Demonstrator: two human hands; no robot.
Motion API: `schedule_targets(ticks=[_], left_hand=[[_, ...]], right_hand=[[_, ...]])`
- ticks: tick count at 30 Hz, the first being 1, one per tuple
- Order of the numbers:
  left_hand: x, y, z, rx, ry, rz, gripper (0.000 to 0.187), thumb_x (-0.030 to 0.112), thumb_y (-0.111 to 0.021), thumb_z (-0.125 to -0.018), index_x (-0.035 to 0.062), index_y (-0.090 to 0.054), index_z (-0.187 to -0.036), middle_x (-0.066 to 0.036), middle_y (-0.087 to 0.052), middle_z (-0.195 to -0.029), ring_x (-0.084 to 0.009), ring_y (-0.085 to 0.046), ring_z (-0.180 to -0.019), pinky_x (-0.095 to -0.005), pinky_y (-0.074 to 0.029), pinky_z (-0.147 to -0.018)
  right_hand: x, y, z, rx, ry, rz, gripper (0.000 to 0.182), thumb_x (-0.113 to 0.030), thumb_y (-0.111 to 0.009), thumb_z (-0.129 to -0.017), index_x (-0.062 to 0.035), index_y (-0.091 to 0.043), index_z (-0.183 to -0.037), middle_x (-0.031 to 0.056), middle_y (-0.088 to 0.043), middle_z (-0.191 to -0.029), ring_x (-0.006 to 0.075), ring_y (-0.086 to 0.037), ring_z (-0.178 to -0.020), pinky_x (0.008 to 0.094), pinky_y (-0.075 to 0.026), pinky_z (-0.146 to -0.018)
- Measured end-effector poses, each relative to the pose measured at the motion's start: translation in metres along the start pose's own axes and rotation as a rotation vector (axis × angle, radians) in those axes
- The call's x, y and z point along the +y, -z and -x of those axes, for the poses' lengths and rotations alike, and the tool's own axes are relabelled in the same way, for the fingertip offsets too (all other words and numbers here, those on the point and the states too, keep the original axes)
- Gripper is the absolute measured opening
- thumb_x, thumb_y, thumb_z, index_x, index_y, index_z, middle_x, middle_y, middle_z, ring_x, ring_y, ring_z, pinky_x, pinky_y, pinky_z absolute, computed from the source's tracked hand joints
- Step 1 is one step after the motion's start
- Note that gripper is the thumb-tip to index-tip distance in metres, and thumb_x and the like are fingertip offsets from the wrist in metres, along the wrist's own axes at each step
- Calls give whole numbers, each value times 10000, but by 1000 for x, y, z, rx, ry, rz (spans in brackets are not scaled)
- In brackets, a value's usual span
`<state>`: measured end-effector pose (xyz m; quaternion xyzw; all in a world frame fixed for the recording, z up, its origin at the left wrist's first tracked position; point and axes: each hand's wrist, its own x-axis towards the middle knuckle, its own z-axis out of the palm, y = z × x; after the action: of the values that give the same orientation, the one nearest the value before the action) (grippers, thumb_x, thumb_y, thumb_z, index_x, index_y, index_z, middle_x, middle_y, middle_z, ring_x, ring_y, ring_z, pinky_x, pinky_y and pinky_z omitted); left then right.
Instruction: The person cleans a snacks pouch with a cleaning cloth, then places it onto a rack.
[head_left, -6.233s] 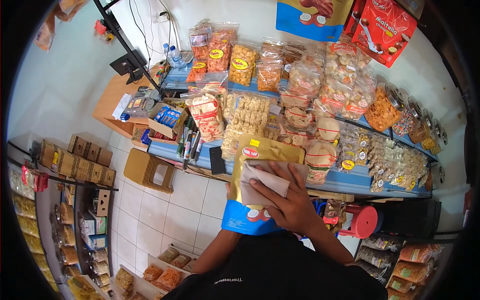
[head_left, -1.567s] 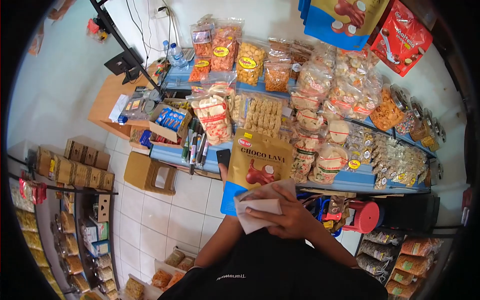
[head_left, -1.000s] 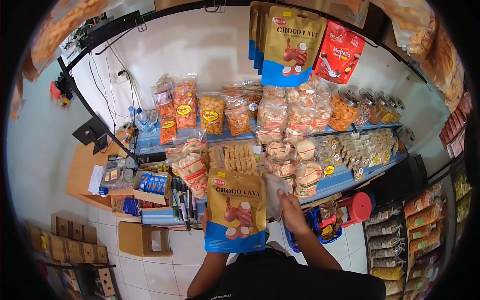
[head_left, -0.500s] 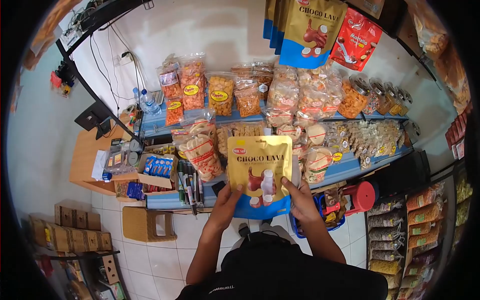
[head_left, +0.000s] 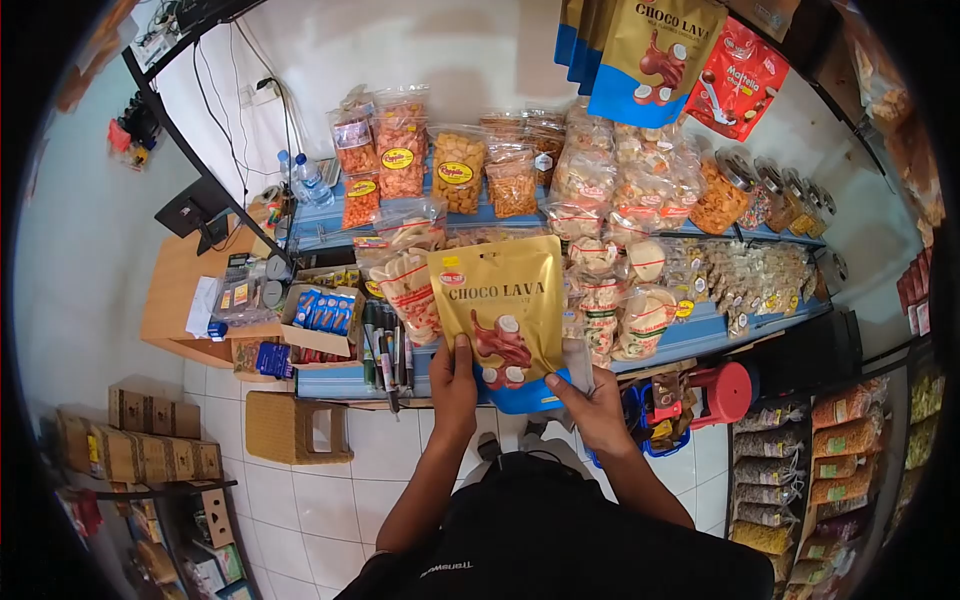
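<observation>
A gold and blue Choco Lava chocolate pouch is held upright in front of me, tilted a little to the left. My left hand grips its lower left edge, thumb on the front. At the lower right corner, my right hand pinches the pouch with its thumb on the blue part. A greyish, clear-looking edge shows behind the pouch by my right hand; what it belongs to I cannot make out. The fingers behind the pouch are hidden.
Beyond the pouch, a blue two-level shelf bears bagged snacks and jars. More pouches hang above. A box of blue packets and several markers lie left. A red stool and blue basket stand right.
The pouch has moved slightly up and left and now tilts, its top leaning left. My right hand has slid lower on its corner. The view has shifted slightly.
</observation>
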<state>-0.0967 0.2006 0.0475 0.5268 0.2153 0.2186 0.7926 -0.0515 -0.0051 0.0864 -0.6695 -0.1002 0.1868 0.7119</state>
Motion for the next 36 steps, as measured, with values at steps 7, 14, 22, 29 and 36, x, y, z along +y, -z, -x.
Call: schedule_targets(ticks=[7,14,22,29,36], left_hand=[[3,-16,16,-10,-231,-238,709,132,-615,-1101,63,-246,-1702,-158,-440,-1600,-228,-584,-1315,-363,-544,-1025],[-41,-12,27,-126,513,668,583,483,-326,-1169,67,-453,-1557,-166,-604,-1451,-333,-635,-1310,-501,-543,-1114],[-75,8,23,-385,285,798,581,403,-390,-1167,58,-371,-1634,-201,-504,-1580,-335,-572,-1418,-498,-520,-1171],[-53,-7,22,-315,251,953,529,402,-389,-1161,78,-459,-1574,-161,-554,-1547,-329,-576,-1400,-513,-446,-1225],[-63,17,0,-488,-6,-196,539,425,-424,-1142,30,-462,-1507,-154,-592,-1407,-289,-606,-1303,-475,-484,-1176]], right_hand=[[-16,-10,-4,160,117,51,99,-7,-816,-942,6,-750,-1014,17,-752,-914,87,-681,-806,305,-558,-715],[-53,-35,16,-213,374,469,284,13,-842,-850,13,-786,-1128,150,-792,-1038,244,-769,-968,365,-592,-904],[-65,-36,-14,-84,627,772,499,72,-730,-804,-69,-767,-1282,206,-750,-1242,398,-709,-1173,464,-573,-987],[-33,-51,-18,-276,805,842,597,22,-725,-824,-153,-722,-1395,207,-664,-1442,416,-598,-1379,525,-476,-1159],[-33,-35,11,-491,761,768,497,-87,-726,-948,-205,-698,-1430,125,-637,-1512,362,-515,-1497,540,-368,-1263]])
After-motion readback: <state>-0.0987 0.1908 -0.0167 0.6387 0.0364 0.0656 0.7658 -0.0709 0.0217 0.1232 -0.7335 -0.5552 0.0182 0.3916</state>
